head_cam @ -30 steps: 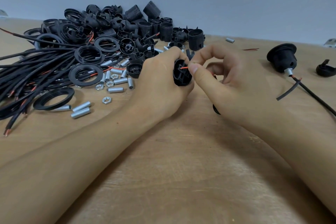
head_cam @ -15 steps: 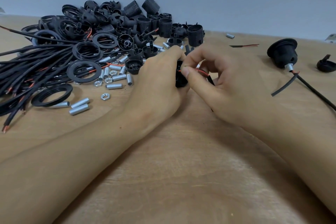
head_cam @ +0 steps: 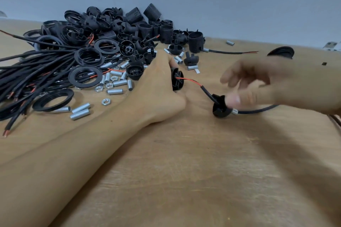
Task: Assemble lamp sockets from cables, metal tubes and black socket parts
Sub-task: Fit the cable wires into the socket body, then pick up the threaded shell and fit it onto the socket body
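Your wooden counter point(head_cam: 184, 180) carries a heap of black socket parts point(head_cam: 118, 29) at upper left of the frame, with cables point(head_cam: 36, 72) and metal tubes point(head_cam: 80, 110) beside it. Your left hand point(head_cam: 158, 90) grips a socket insert point(head_cam: 177, 79) at centre. Your blurred right hand point(head_cam: 267, 83) pinches the cap point(head_cam: 220, 108), its fingers point(head_cam: 232, 100) clamped, right of centre.

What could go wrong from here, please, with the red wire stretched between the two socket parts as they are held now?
1. The thin red wire spans from the socket insert in the left hand to the black cap at the right hand; more pull could draw it out.
2. The right hand is blurred, so its hold is unclear; the cap might slip.
3. Loose metal tubes nearby could get knocked.
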Motion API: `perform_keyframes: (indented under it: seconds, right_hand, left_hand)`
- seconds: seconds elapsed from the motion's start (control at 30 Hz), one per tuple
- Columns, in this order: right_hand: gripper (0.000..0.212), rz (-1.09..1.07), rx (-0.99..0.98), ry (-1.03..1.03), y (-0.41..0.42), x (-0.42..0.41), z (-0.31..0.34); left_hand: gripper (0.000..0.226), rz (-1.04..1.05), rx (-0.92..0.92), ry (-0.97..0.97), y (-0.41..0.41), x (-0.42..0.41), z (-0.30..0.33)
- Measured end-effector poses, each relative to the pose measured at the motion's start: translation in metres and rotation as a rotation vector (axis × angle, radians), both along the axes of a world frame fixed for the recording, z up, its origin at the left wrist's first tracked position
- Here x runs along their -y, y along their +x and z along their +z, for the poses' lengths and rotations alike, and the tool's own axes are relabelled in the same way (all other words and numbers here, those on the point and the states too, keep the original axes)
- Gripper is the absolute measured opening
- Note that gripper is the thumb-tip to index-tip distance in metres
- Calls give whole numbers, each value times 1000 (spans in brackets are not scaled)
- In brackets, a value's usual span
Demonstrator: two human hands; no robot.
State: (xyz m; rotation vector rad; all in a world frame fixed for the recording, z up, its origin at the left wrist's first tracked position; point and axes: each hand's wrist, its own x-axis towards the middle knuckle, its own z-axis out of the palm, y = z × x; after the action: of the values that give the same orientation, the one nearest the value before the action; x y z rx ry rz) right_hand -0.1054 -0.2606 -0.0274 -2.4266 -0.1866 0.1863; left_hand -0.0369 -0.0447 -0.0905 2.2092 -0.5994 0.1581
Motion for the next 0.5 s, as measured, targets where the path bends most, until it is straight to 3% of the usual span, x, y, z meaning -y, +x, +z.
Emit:
perform_keyframes:
  seconds: [0.1, 0.37, 0.5]
  right_hand:
    - [57, 87, -142, -22, 0, -5, -7]
    - [35, 37, 107, 27, 5, -18, -14]
    - [57, -119, 263, -99, 8, -23, -20]
  left_hand:
    - [38, -21, 9, 18, 2, -1, -1]
    - [44, -95, 154, -69, 3, -7, 2]
    - [41, -88, 284, -141, 1, -8, 5]
